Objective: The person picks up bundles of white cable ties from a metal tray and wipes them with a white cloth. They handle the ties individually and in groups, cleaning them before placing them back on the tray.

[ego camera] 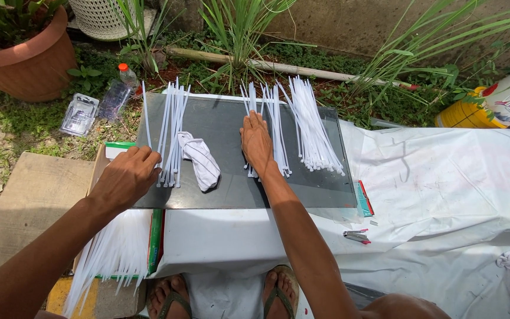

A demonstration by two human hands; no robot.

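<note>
Left hand (126, 177): fingers curled at left bundle of white cable ties (171, 133), grip unclear | Right hand (257, 142): flat, open on middle ties (270, 127) | Ties lie on dark glass surface (225, 189), white cloth (202, 159) between.

Bright even daylight, soft shadows, sharp focus (edges bowed by wide lens).

The person's arms are bare from the elbows down, with no sleeves, watch or rings on the left hand (126, 177) or the right hand (256, 142). On the feet are open flip-flop sandals with dark green straps (174, 295) and worn tan soles.
</note>
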